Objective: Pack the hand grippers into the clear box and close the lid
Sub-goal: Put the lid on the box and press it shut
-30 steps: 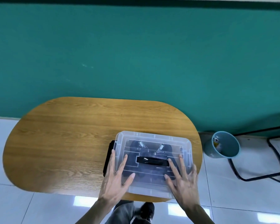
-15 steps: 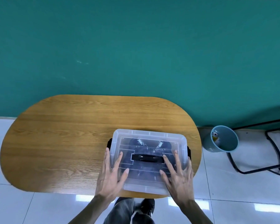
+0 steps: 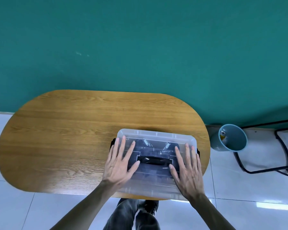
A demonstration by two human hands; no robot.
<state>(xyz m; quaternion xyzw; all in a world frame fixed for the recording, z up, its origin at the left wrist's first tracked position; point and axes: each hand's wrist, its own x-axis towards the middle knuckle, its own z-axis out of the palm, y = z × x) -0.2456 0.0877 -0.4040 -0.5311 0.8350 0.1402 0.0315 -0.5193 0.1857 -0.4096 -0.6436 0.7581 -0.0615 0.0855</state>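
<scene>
The clear box [image 3: 156, 161] sits at the near right end of the oval wooden bench [image 3: 73, 138], its lid [image 3: 155, 136] on and its black handle [image 3: 154, 161] lying flat at the middle. The left hand [image 3: 119, 165] and right hand [image 3: 188, 170] lie flat on the lid either side of the handle, fingers spread apart and gripping nothing. The hand grippers [image 3: 156, 144] inside show only as two metal springs and dark blurred shapes. A black side latch [image 3: 113, 143] is partly hidden behind the left fingers.

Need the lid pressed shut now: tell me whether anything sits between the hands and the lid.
Nothing visible does. The left hand and right hand lie flat, fingers spread, directly on the lid, either side of its black handle.
</scene>
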